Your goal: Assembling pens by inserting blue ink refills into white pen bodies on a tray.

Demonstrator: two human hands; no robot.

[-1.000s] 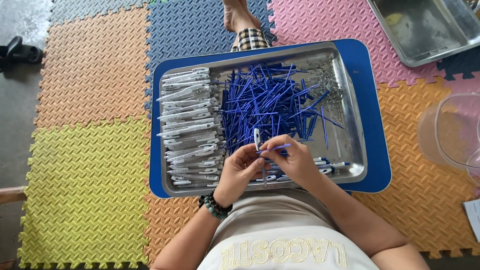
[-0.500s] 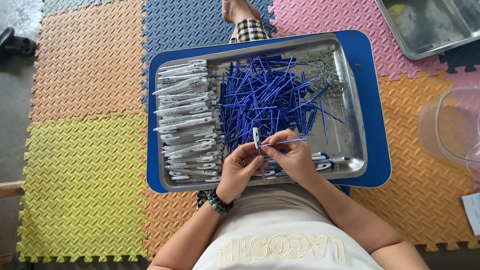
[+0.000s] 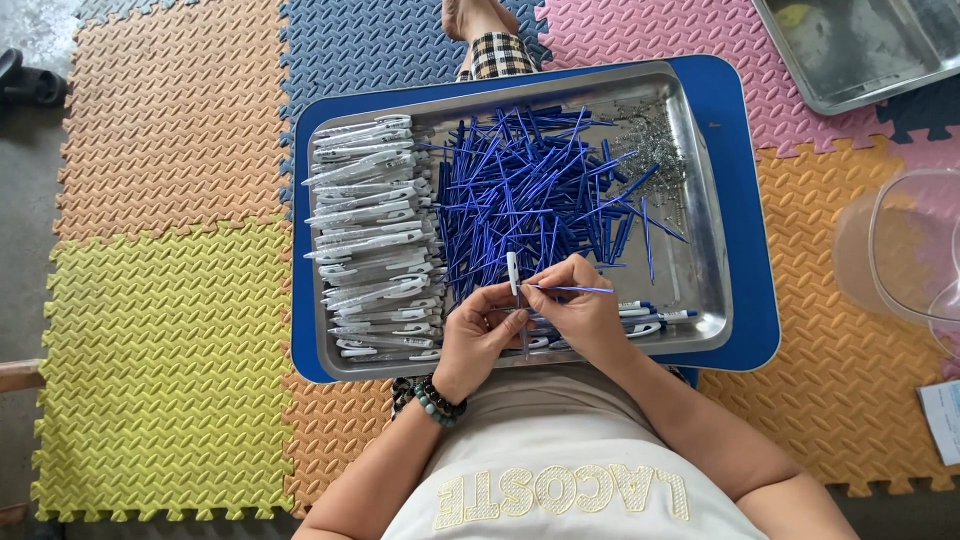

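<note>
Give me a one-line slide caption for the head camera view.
Left hand holds a white pen barrel, right hand a blue refill, over a metal tray.

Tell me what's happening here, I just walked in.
A person sits on coloured foam mats with a metal tray on their lap. The left hand holds a white pen barrel upright, while the right hand pinches a thin blue refill pointing sideways beside it. In the tray, white pen barrels lie stacked on one side, loose blue refills are heaped in the middle, and small springs sit in a far corner.
</note>
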